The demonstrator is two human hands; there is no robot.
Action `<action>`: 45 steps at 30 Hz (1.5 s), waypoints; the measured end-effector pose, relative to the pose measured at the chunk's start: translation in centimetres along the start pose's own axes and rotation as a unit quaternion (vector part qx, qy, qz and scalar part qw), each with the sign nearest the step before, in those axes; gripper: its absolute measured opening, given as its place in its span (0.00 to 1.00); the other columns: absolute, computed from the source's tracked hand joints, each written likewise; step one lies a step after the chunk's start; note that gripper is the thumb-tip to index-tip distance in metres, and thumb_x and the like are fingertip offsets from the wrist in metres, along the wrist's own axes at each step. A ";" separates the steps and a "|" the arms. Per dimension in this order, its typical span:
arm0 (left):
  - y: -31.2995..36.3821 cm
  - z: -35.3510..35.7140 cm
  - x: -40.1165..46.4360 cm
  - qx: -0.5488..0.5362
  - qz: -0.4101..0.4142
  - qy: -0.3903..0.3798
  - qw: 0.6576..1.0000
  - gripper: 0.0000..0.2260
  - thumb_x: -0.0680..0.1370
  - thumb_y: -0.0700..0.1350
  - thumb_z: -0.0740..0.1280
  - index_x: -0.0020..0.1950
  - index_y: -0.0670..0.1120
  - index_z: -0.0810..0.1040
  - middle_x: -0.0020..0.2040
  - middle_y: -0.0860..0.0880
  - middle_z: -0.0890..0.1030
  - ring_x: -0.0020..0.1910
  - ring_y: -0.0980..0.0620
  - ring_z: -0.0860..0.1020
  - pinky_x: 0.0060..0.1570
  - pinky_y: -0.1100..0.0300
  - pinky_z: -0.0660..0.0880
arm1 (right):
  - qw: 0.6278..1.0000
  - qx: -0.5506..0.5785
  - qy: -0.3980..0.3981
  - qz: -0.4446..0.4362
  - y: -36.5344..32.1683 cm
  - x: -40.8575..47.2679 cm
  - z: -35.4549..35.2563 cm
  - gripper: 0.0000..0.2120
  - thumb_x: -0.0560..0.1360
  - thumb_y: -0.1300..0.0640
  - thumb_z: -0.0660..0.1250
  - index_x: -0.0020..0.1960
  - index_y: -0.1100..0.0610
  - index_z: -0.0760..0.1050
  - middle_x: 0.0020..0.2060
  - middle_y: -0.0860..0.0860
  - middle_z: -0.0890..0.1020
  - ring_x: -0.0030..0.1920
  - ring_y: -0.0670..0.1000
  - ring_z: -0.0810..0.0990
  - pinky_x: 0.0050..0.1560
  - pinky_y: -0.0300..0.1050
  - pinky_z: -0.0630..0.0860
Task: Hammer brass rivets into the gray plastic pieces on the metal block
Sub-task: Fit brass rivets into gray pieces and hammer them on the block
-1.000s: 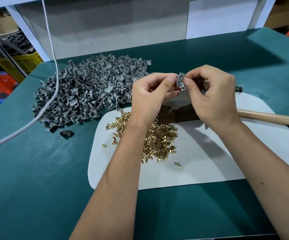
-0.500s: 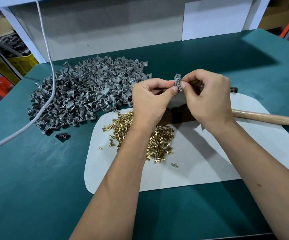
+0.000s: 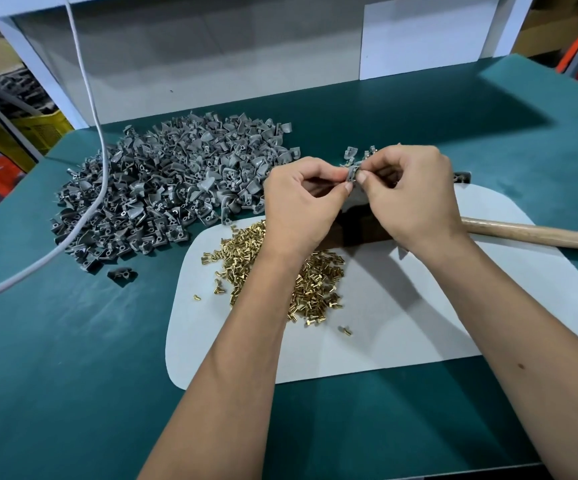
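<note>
My left hand (image 3: 298, 206) and my right hand (image 3: 408, 199) meet above the white mat (image 3: 401, 327), both pinching one small gray plastic piece (image 3: 351, 174) between thumbs and fingertips. A big heap of gray plastic pieces (image 3: 162, 188) lies to the left on the green table. Brass rivets (image 3: 315, 282) are piled on the mat under my left forearm. A dark block (image 3: 356, 230) shows below my hands, mostly hidden. The hammer's wooden handle (image 3: 537, 233) lies on the mat to the right.
A white cable (image 3: 86, 109) hangs down and runs across the gray heap to the left edge. A few finished gray pieces (image 3: 353, 152) lie just beyond my hands. A grey back wall closes off the table's far side.
Both hands stay together on the gray piece, with the fingertips shifting slightly on it. The view has tilted a little.
</note>
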State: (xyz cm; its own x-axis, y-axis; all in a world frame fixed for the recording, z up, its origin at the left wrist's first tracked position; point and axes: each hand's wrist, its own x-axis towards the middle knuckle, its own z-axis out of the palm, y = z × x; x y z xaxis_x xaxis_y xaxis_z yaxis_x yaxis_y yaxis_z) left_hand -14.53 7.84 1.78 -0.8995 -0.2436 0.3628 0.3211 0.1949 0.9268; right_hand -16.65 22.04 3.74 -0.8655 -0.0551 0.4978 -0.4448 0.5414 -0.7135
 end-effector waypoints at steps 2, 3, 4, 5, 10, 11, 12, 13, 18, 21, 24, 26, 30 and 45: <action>0.2 -0.1 -0.1 -0.001 -0.010 -0.010 1.000 0.07 0.71 0.30 0.78 0.46 0.35 0.83 0.45 0.40 0.87 0.46 0.43 0.87 0.53 0.51 0.84 | 1.000 0.000 -0.011 -0.006 0.0 0.1 -0.1 0.05 0.75 0.63 0.72 0.45 0.57 0.86 0.35 0.43 0.81 0.36 0.36 0.78 0.40 0.23 0.68; 0.3 -0.1 -0.2 0.004 -0.010 -0.010 1.000 0.08 0.70 0.31 0.78 0.46 0.36 0.83 0.44 0.40 0.86 0.45 0.43 0.87 0.52 0.50 0.84 | 1.000 0.002 -0.018 -0.011 -0.1 0.1 -0.2 0.05 0.75 0.64 0.71 0.46 0.57 0.86 0.35 0.44 0.81 0.36 0.36 0.78 0.40 0.23 0.68; 0.4 0.0 -0.2 0.011 -0.009 -0.005 1.000 0.09 0.70 0.31 0.79 0.45 0.37 0.82 0.44 0.41 0.86 0.45 0.43 0.87 0.51 0.50 0.84 | 1.000 0.003 -0.026 -0.016 -0.1 0.2 -0.3 0.06 0.76 0.64 0.70 0.46 0.57 0.86 0.36 0.45 0.82 0.36 0.38 0.78 0.41 0.24 0.68; 0.4 0.1 -0.3 0.017 -0.006 0.003 1.000 0.09 0.69 0.31 0.79 0.45 0.37 0.82 0.44 0.41 0.86 0.44 0.44 0.87 0.50 0.50 0.84 | 0.999 0.005 -0.034 -0.020 -0.1 0.3 -0.4 0.07 0.77 0.63 0.69 0.45 0.57 0.86 0.36 0.46 0.83 0.36 0.40 0.78 0.42 0.26 0.69; 0.6 0.2 -0.4 0.028 -0.004 0.026 0.999 0.09 0.69 0.31 0.79 0.46 0.38 0.82 0.43 0.44 0.87 0.43 0.48 0.86 0.48 0.57 0.84 | 0.998 0.034 -0.047 -0.017 0.2 0.4 -0.7 0.09 0.79 0.62 0.67 0.47 0.58 0.86 0.39 0.49 0.86 0.44 0.49 0.84 0.50 0.48 0.79; 0.6 0.1 -0.4 0.029 0.000 0.025 0.999 0.09 0.69 0.32 0.79 0.46 0.39 0.83 0.43 0.45 0.87 0.43 0.48 0.86 0.48 0.58 0.84 | 0.998 0.036 -0.051 -0.016 0.3 0.4 -0.6 0.09 0.79 0.62 0.67 0.47 0.58 0.86 0.40 0.49 0.86 0.44 0.50 0.84 0.51 0.49 0.79; 0.6 0.0 -0.4 0.033 0.005 0.024 0.999 0.10 0.69 0.32 0.79 0.46 0.40 0.83 0.43 0.46 0.87 0.43 0.49 0.86 0.48 0.58 0.83 | 0.998 0.038 -0.054 -0.014 0.4 0.5 -0.7 0.09 0.79 0.62 0.67 0.48 0.58 0.86 0.40 0.49 0.86 0.45 0.50 0.84 0.51 0.50 0.80; 0.6 -0.1 -0.3 0.038 0.010 0.023 0.999 0.11 0.69 0.33 0.80 0.47 0.42 0.83 0.43 0.46 0.87 0.43 0.49 0.86 0.49 0.57 0.83 | 0.997 0.041 -0.057 -0.011 0.5 0.6 -0.8 0.09 0.79 0.62 0.67 0.48 0.58 0.86 0.40 0.49 0.86 0.45 0.49 0.84 0.52 0.49 0.80; 0.2 -0.8 0.2 0.086 0.012 0.031 0.996 0.11 0.71 0.36 0.79 0.47 0.48 0.82 0.42 0.50 0.86 0.42 0.55 0.85 0.49 0.57 0.83 | 0.996 -0.049 -0.072 0.003 2.2 1.3 -3.3 0.06 0.78 0.58 0.70 0.44 0.53 0.84 0.37 0.50 0.85 0.38 0.48 0.80 0.41 0.38 0.73; -0.1 -1.5 0.5 0.163 0.014 -0.012 0.986 0.04 0.75 0.40 0.77 0.43 0.49 0.86 0.41 0.57 0.86 0.43 0.61 0.83 0.50 0.61 0.80 | 0.963 -0.204 -0.163 0.069 3.9 2.1 -6.0 0.05 0.76 0.56 0.72 0.41 0.51 0.80 0.35 0.49 0.82 0.38 0.54 0.80 0.38 0.40 0.71; -0.5 -2.1 0.6 0.211 0.009 -0.054 0.976 0.02 0.76 0.43 0.76 0.45 0.49 0.87 0.51 0.54 0.86 0.55 0.59 0.81 0.62 0.59 0.74 | 0.880 -0.341 -0.313 0.103 4.8 2.2 -7.5 0.06 0.72 0.52 0.75 0.43 0.48 0.78 0.38 0.46 0.80 0.42 0.55 0.78 0.40 0.45 0.69; -0.6 -2.3 0.7 0.217 0.007 -0.065 0.974 0.02 0.77 0.43 0.76 0.45 0.49 0.87 0.57 0.51 0.85 0.63 0.53 0.78 0.71 0.53 0.68 | 0.878 -0.324 -0.335 0.110 4.8 2.0 -7.7 0.10 0.70 0.52 0.78 0.41 0.47 0.76 0.40 0.46 0.80 0.40 0.51 0.77 0.39 0.46 0.69; -0.4 -2.5 0.6 0.216 -0.003 -0.078 0.973 0.02 0.77 0.43 0.76 0.46 0.50 0.87 0.60 0.49 0.83 0.67 0.50 0.75 0.73 0.48 0.65 | 0.886 -0.306 -0.338 0.081 4.9 1.8 -7.7 0.09 0.74 0.51 0.75 0.40 0.51 0.77 0.40 0.50 0.81 0.41 0.52 0.78 0.42 0.49 0.73; 0.1 -1.8 0.3 0.138 -0.070 -0.079 0.985 0.06 0.73 0.36 0.77 0.41 0.47 0.85 0.60 0.46 0.83 0.56 0.61 0.81 0.57 0.74 0.73 | 0.971 -0.124 -0.203 -0.001 -1.3 2.1 -5.4 0.14 0.83 0.53 0.63 0.39 0.56 0.75 0.34 0.52 0.81 0.35 0.49 0.78 0.39 0.46 0.74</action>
State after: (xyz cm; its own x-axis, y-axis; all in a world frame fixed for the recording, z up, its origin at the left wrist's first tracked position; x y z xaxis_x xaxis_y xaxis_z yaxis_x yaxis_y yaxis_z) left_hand -14.29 6.06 2.13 -0.9713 -0.1393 0.1929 0.1169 0.4268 0.8967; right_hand -16.62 25.72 8.36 -0.9065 -0.3554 0.2278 -0.4212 0.7241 -0.5462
